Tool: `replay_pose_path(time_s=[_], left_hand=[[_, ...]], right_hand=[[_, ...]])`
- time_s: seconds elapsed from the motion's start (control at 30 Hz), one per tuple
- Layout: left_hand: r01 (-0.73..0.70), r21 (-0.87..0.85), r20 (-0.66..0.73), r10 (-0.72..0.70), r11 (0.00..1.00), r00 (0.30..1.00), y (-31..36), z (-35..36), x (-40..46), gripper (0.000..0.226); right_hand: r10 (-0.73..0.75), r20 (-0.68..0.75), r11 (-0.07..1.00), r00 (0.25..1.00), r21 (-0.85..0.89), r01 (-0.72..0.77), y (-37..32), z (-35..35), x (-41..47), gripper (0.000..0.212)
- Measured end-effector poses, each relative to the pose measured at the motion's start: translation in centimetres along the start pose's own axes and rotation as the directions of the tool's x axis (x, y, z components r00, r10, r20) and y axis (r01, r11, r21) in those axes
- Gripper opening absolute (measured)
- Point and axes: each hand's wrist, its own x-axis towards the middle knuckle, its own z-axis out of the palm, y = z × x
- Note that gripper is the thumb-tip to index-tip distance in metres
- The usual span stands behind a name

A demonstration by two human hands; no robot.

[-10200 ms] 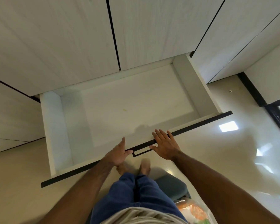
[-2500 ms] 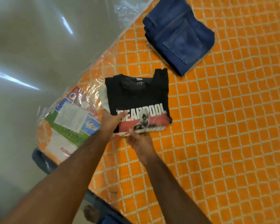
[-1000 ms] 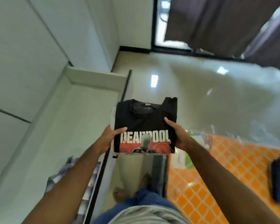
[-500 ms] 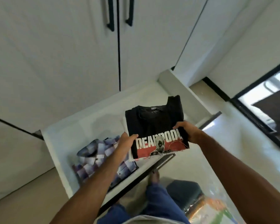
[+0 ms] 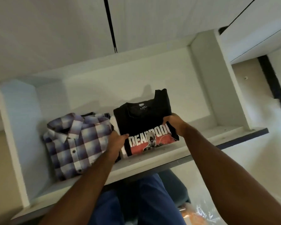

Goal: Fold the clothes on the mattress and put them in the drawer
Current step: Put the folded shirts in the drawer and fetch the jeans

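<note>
1. The folded black T-shirt is over the middle of the open drawer, low above or just touching its floor; I cannot tell which.
2. The left hand pinches the shirt's near-left edge, thumb on top and fingers under.
3. The right hand grips the right edge in the same way, fingers curled round the fold.
4. A folded checked shirt lies in the left part of the drawer, just beside the black one, with the left hand between them.
5. Done, as far as can be seen: one garment is stowed and a second is folded and nearly set down.
6. Left, by my judgement: letting go of the T-shirt, then fetching whatever remains on the mattress, which is mostly out of view; only an orange corner in plastic shows at the near right.
7. The right part of the drawer is bare, so there looks to be room for more.
</note>
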Motion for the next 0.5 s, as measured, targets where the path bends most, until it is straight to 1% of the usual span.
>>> replay_pose_path(time_s=[0.03, 0.07, 0.1, 0.13, 0.17, 0.2, 0.23, 0.27, 0.3, 0.33, 0.37, 0.4, 0.43, 0.5], left_hand=[[-0.055, 0.019, -0.073, 0.056, 0.998, 0.996, -0.3, 0.0, -0.2, 0.038], [-0.126, 0.054, -0.157, 0.133, 0.991, 0.979, -0.6, -0.2, -0.5, 0.038], [-0.176, 0.108, -0.244, 0.198, 0.978, 0.949, -0.6, -0.2, -0.9, 0.041], [-0.242, 0.197, -0.304, 0.294, 0.950, 0.906, -0.4, -0.4, -1.2, 0.048], [-0.329, 0.310, -0.302, 0.420, 0.892, 0.856, -0.1, -0.5, -1.4, 0.054], [-0.419, 0.439, -0.223, 0.548, 0.794, 0.806, 0.1, -0.7, -1.5, 0.057], [-0.493, 0.556, -0.082, 0.635, 0.669, 0.768, 0.3, -0.6, -1.3, 0.060], [-0.539, 0.656, 0.094, 0.652, 0.527, 0.752, 0.3, -0.3, -0.8, 0.063], [-0.552, 0.729, 0.253, 0.591, 0.404, 0.766, 0.5, 0.1, -0.4, 0.068], [-0.551, 0.772, 0.368, 0.484, 0.316, 0.794, 0.4, 0.4, 0.2, 0.071], [-0.545, 0.801, 0.440, 0.374, 0.246, 0.816, 0.4, 0.6, 0.6, 0.071], [-0.539, 0.820, 0.476, 0.293, 0.193, 0.829, 0.4, 0.7, 1.0, 0.071], [-0.537, 0.829, 0.493, 0.249, 0.157, 0.834, 0.6, 0.7, 1.2, 0.071], [-0.550, 0.823, 0.507, 0.258, 0.138, 0.823, 1.2, 0.4, 1.1, 0.070]], right_hand=[[-0.018, 0.013, 1.000, 1.000, -0.020, 0.018, 0.5, 0.2, 0.9, 0.036], [-0.061, -0.015, 0.997, 0.998, -0.057, 0.061, 1.1, 0.4, 1.7, 0.047], [-0.132, -0.088, 0.982, 0.987, -0.150, 0.118, 1.5, 0.5, 2.3, 0.055], [-0.258, -0.193, 0.931, 0.947, -0.310, 0.191, 1.8, 0.5, 2.8, 0.062], [-0.410, -0.251, 0.827, 0.877, -0.507, 0.242, 1.7, 0.6, 2.6, 0.065], [-0.552, -0.233, 0.684, 0.801, -0.676, 0.274, 1.8, 0.8, 2.2, 0.066], [-0.641, -0.144, 0.545, 0.754, -0.777, 0.315, 1.7, 1.0, 2.0, 0.066], [-0.655, -0.016, 0.434, 0.756, -0.826, 0.359, 1.7, 1.3, 1.9, 0.067], [-0.605, 0.108, 0.356, 0.789, -0.849, 0.390, 1.7, 1.7, 1.8, 0.072], [-0.510, 0.210, 0.296, 0.834, -0.867, 0.400, 1.9, 2.2, 1.9, 0.078], [-0.408, 0.269, 0.241, 0.873, -0.890, 0.387, 2.1, 2.7, 1.9, 0.085], [-0.339, 0.295, 0.207, 0.893, -0.903, 0.377, 2.4, 3.0, 2.1, 0.091], [-0.303, 0.300, 0.202, 0.904, -0.907, 0.369, 2.6, 3.3, 2.1, 0.094], [-0.294, 0.277, 0.244, 0.915, -0.903, 0.352, 2.7, 3.4, 1.7, 0.093]])
